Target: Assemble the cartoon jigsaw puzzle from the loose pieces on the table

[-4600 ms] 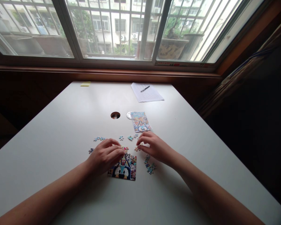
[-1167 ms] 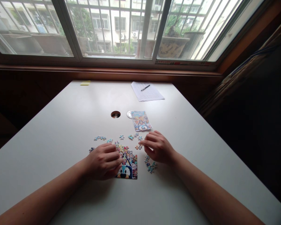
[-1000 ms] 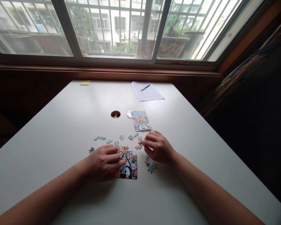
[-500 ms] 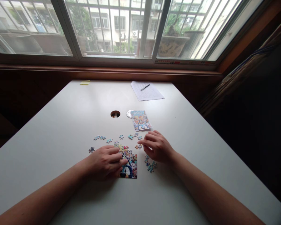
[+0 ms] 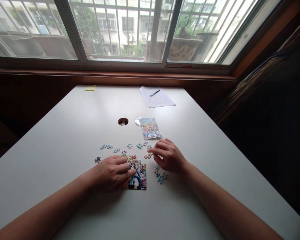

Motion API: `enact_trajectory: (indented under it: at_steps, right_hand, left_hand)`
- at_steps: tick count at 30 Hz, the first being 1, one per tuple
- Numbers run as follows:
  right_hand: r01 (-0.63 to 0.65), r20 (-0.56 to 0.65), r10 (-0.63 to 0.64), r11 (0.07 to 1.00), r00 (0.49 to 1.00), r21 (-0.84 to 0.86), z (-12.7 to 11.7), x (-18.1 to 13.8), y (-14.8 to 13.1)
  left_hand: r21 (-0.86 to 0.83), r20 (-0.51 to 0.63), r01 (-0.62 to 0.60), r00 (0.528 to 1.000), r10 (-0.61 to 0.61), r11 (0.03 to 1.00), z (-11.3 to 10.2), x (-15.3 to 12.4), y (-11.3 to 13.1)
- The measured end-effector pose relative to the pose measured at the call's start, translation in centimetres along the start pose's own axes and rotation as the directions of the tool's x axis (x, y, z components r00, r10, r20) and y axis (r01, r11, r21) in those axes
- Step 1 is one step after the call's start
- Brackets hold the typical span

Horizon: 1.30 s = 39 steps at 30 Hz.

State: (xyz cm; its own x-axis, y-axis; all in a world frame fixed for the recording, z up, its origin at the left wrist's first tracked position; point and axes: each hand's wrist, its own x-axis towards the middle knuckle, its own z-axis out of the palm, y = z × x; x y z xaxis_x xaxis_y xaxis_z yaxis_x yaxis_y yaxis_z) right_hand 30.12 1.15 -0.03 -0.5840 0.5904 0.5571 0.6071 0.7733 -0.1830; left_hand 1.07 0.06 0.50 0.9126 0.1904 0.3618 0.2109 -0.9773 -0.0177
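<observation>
A partly assembled jigsaw puzzle (image 5: 140, 178) lies flat on the white table, its upper edge uneven. My left hand (image 5: 116, 171) rests over its left side, fingers stretched out across the joined pieces and covering part of them. To the right, my right hand (image 5: 167, 156) hovers by a small cluster of loose pieces (image 5: 147, 156), index finger extended and the other fingers curled; nothing shows in it. More loose puzzle pieces (image 5: 160, 178) lie below that hand, and others (image 5: 106, 146) are strung out above the puzzle. A dark piece (image 5: 97, 160) sits left of my left hand.
A picture card (image 5: 150, 128) overlaps a round silvery disc (image 5: 137, 121) beyond the pieces. Left of it is a round hole (image 5: 123, 122) in the table (image 5: 52, 140). Farther back lie paper sheets (image 5: 157, 100), a pen (image 5: 155, 93) and a yellow sticky note (image 5: 90, 88).
Both hands stay almost where they were. The right index finger has shifted very slightly; the puzzle and loose pieces look the same.
</observation>
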Motion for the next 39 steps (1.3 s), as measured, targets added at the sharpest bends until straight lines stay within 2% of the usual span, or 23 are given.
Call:
enact_trajectory:
  at_steps: [12,30,39]
  right_hand:
    - [0.001,0.023,-0.002,1.000,1.000,0.019,0.11,-0.09,0.02]
    - [0.040,0.056,-0.042,0.999,0.998,0.030,0.26,-0.01,-0.27]
    - [0.052,0.079,-0.055,0.998,0.995,0.041,0.32,-0.02,-0.37]
  left_hand:
    - [0.005,0.036,0.007,0.999,-0.007,1.000,0.07,-0.08,-0.06]
    - [0.005,-0.011,0.006,1.000,-0.006,1.000,0.20,-0.10,-0.01]
    - [0.003,0.002,0.005,1.000,-0.005,1.000,0.19,-0.10,-0.02]
